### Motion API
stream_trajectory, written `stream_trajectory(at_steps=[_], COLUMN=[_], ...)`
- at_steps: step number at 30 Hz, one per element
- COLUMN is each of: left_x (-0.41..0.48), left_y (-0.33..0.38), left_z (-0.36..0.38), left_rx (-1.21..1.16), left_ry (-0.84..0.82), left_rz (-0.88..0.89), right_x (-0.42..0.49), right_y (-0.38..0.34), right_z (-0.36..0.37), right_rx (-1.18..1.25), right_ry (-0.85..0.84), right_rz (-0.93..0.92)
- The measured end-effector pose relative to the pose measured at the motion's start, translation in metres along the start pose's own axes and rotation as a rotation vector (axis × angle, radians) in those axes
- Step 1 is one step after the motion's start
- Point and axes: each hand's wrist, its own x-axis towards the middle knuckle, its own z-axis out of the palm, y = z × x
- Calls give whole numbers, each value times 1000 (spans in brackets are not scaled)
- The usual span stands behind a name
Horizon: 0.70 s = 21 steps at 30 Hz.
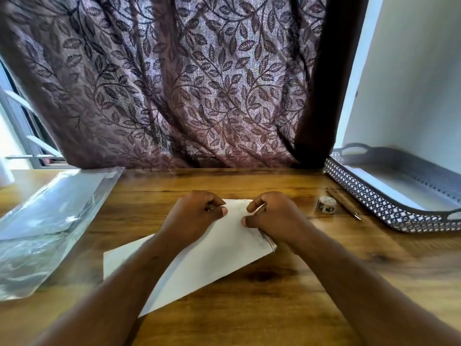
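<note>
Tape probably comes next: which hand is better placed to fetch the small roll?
Probably the right hand: the tape roll lies to its right, beside the pen; the left hand would cross the paper.

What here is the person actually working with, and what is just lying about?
In use: white paper, pinched by left hand and right hand.
Lying about: plastic sleeve, tape roll, pen, lattice tray.

Leaf-patterned curtain [174, 83] behind wooden table [299, 283]
</note>
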Motion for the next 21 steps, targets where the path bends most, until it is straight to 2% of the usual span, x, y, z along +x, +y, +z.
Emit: stream_trajectory(at_steps=[5,11,17,21], left_x=[-1,-1,-2,-3], left_y=[5,6,7,9], left_z=[-1,-3,-4,-5], left_rx=[-29,-60,-90,-260], left_ry=[7,-13,-47,-52], left_rz=[7,-32,-51,-121], right_x=[-1,-3,0,2], right_y=[-2,-6,-6,-4], right_z=[-4,-6,-2,3], right_rx=[189,306,148,183], right_ry=[-25,-67,-5,-15], right_rz=[97,179,156,161])
